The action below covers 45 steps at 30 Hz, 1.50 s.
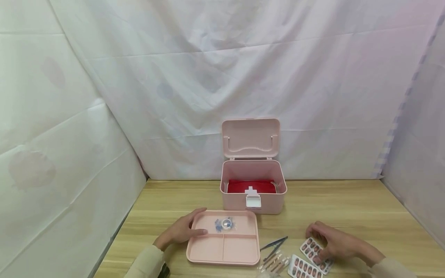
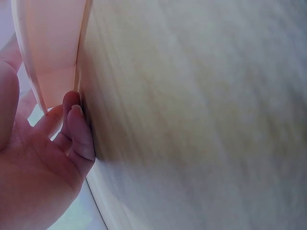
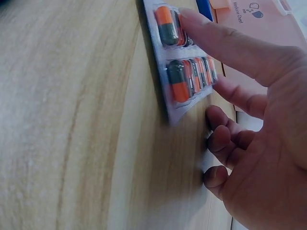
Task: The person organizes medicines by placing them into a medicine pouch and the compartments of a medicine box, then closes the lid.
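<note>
At the left end of a pink divided tray (image 1: 206, 250), my left hand (image 1: 180, 229) holds the rim, thumb over the edge and other fingers along the outside wall. The left wrist view shows those fingers bent against the tray wall (image 2: 55, 43), close to the tabletop. Inside the tray's back compartment lie a small white ring-shaped roll (image 1: 226, 224) and blue-and-clear bits (image 1: 218, 226). My right hand (image 1: 336, 241) pinches a blister pack of capsules (image 3: 180, 86) between thumb and fingers, near the table. A second blister pack (image 1: 301, 268) lies beside it.
Behind the tray stands a pink medicine box (image 1: 231, 202) with its lid (image 1: 251, 135) raised and a red item (image 1: 238, 186) inside. Blue tweezers (image 1: 274, 247) and several wrapped sticks (image 1: 276, 264) lie between tray and blister packs. White cloth (image 1: 194, 88) hangs behind the table.
</note>
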Each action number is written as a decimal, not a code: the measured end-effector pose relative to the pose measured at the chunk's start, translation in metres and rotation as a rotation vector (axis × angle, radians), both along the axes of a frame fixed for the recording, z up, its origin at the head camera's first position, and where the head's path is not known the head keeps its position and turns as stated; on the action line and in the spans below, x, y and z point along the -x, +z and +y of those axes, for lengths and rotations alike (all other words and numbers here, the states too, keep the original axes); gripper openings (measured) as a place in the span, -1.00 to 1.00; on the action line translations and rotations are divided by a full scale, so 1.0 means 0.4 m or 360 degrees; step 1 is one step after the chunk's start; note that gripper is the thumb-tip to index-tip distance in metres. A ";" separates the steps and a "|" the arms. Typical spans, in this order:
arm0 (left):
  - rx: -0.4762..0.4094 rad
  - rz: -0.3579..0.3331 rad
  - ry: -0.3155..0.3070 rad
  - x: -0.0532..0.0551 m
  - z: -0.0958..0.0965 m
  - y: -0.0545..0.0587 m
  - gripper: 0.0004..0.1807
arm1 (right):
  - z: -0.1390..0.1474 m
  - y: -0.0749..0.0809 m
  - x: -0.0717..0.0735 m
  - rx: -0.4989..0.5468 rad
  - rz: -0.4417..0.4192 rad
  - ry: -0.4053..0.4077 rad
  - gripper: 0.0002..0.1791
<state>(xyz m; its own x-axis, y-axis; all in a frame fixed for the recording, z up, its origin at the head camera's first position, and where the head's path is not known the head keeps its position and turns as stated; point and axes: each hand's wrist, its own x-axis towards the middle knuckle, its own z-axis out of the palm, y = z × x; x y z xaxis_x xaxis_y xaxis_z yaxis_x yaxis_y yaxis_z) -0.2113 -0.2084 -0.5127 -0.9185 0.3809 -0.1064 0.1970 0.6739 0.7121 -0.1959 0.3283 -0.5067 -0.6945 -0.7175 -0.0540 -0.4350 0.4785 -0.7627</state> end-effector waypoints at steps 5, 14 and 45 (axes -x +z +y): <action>-0.0006 -0.0002 -0.0008 0.003 -0.002 -0.003 -0.16 | 0.000 -0.001 0.007 0.0097 -0.0056 -0.0017 -0.44; -0.0001 0.0007 -0.0005 0.004 -0.004 0.001 -0.16 | -0.006 0.009 0.026 0.0107 -0.0112 -0.0112 -0.46; -0.0013 -0.0047 -0.0004 0.007 -0.005 0.001 -0.13 | -0.114 0.076 0.044 0.0455 -0.0258 -0.0141 -0.37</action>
<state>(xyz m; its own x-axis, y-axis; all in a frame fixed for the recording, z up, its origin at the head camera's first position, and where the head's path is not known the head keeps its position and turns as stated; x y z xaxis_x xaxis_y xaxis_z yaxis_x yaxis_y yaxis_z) -0.2140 -0.2103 -0.5121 -0.9142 0.3839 -0.1300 0.1775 0.6675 0.7231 -0.2137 0.2829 -0.4764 -0.7535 -0.6570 0.0256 -0.2634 0.2659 -0.9273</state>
